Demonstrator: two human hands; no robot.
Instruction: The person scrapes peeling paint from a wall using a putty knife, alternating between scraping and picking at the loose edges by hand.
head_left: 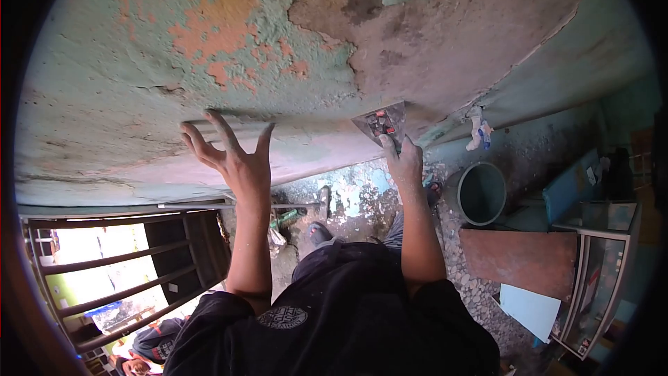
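My right hand is closed around the handle of a scraper with a wide, flat, dusty blade. The blade lies against the wall, or very near it. My left hand holds nothing; its fingers are spread, with the tips at the wall's surface. Green paint is peeling off the wall, with orange patches and bare grey-brown plaster showing. A ragged paint edge runs down between the two hands.
A grey bucket stands on the rubble-strewn floor at right. Nearby are a brown board, a white panel and a framed cabinet. A barred window is lower left, with a person beyond. A hammer-like tool lies below.
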